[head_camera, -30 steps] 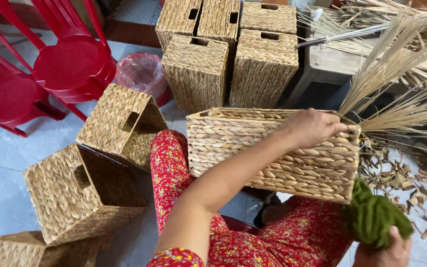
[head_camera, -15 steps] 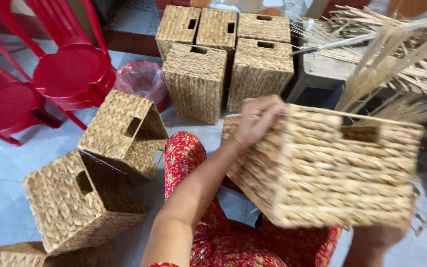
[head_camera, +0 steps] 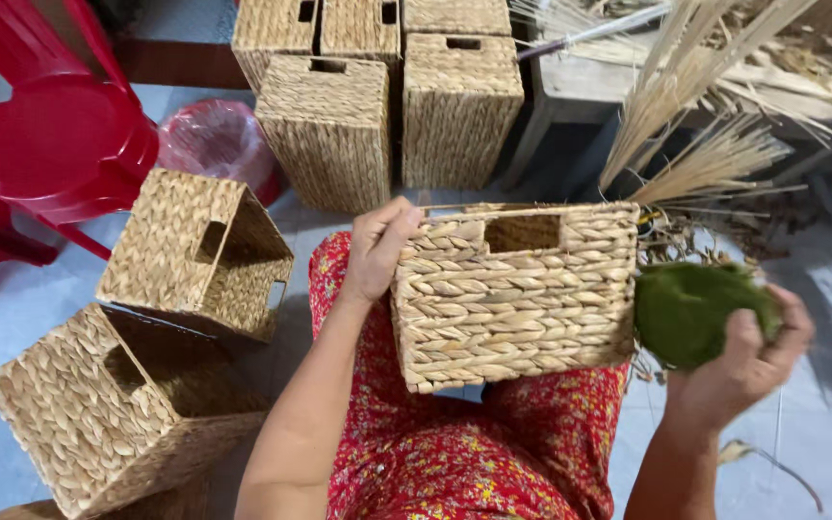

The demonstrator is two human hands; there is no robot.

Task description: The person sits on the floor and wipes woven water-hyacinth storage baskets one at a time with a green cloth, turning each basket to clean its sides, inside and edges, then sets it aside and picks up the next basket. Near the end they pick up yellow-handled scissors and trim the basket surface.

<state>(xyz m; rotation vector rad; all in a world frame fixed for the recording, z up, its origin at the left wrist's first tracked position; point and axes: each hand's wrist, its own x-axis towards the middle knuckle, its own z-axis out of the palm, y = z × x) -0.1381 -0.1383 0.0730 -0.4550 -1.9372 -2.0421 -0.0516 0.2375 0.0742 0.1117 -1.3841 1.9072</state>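
Note:
A woven straw basket [head_camera: 517, 294] with a rectangular handle hole rests upright on my lap, over red flowered cloth. My left hand [head_camera: 377, 248] grips its upper left corner. My right hand [head_camera: 748, 356] is closed around a green cloth wad [head_camera: 690, 310], held just off the basket's right side.
Two similar baskets [head_camera: 199, 250] lie tipped on the tiled floor at my left, a third [head_camera: 113, 404] nearest me. Several more baskets [head_camera: 334, 125] stand stacked ahead. Red plastic chairs [head_camera: 50, 144] sit far left. Dry straw stalks [head_camera: 705, 125] fan out at upper right.
The basket has been turned and lowered onto my lap, its handle side now facing me. My left hand shifted to its corner. The green wad has come back into view beside it.

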